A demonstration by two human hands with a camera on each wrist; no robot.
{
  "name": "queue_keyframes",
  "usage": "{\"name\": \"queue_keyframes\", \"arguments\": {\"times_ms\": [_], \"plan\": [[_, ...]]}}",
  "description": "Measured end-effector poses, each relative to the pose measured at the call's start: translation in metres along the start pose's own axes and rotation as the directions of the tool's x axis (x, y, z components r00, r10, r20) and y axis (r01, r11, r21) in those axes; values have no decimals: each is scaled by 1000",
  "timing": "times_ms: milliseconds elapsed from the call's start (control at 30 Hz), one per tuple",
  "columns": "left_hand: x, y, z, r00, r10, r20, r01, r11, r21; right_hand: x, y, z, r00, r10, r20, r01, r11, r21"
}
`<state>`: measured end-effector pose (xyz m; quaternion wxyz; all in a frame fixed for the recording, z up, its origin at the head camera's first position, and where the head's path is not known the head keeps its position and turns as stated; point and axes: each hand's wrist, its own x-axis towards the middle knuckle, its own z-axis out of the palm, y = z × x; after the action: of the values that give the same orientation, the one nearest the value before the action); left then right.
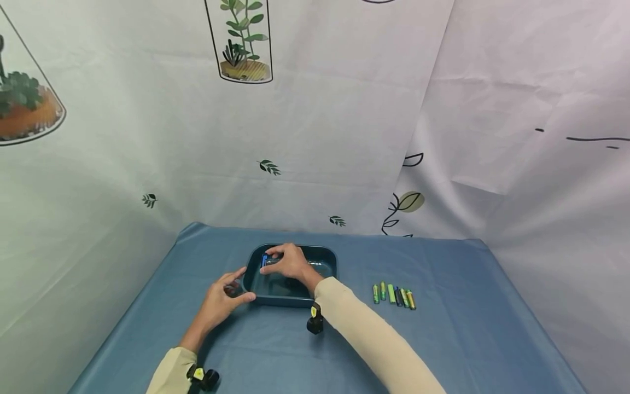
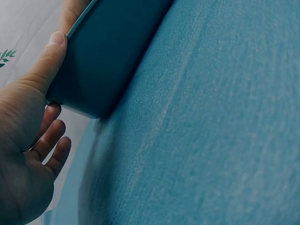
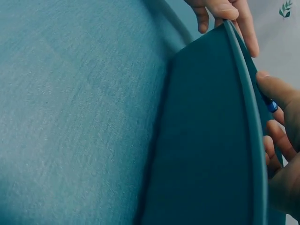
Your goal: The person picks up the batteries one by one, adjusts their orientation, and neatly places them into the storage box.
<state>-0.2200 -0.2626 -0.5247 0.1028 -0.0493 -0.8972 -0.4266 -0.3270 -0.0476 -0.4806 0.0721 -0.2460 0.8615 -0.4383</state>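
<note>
A dark teal tray (image 1: 285, 301) with raised walls stands on the blue cloth. Inside its left part, my right hand (image 1: 290, 264) pinches a blue battery (image 1: 264, 261) between thumb and fingers. The battery's blue end (image 3: 271, 105) shows past the rim in the right wrist view, while the tray wall hides the rest. My left hand (image 1: 221, 298) holds the tray's near left corner, thumb on the front rim and index finger along the left side. Its other fingers (image 2: 54, 140) are loosely bent beside the tray wall in the left wrist view.
To the right of the tray, several batteries (image 1: 391, 294) lie in a loose row on the cloth, mostly green and yellow with a dark one among them. The blue cloth (image 1: 443, 339) covers the table. Behind it hangs a pale curtain (image 1: 320, 137) printed with plants.
</note>
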Motion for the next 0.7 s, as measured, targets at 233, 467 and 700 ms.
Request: {"name": "queue_keyframes", "arguments": {"times_ms": [233, 467, 700], "plan": [[0, 0, 2, 1000, -26, -9, 26, 1000, -15, 1, 2, 6, 1000, 1, 7, -1, 999, -37], [0, 2, 1, 1000, -31, -4, 31, 999, -8, 2, 1, 13, 1000, 29, 0, -29, 999, -33], [0, 3, 2, 999, -45, -9, 45, 999, -13, 1, 5, 20, 998, 66, -7, -67, 996, -52]]}}
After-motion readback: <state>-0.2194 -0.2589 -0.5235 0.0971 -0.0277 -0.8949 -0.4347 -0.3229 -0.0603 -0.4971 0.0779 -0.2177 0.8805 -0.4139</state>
